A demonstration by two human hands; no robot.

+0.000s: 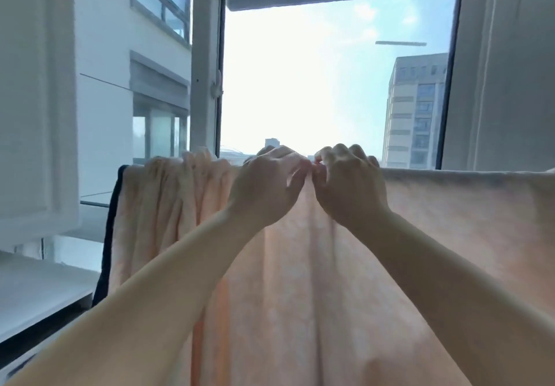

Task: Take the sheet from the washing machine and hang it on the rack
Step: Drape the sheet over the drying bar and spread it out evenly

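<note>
Centre of frame: peach sheet (315, 280), draped over a hidden rack bar before the open window (300, 85). Left hand (265, 189) and right hand (348, 186) pinch its top fold side by side, likely to spread the bunched left part (180, 193).

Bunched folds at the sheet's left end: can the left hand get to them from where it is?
Probably yes. The left hand pinches the sheet at its top edge, beside the right hand. The bunched folds lie just to its left along the same edge, with nothing between. It would have to let go first.
</note>
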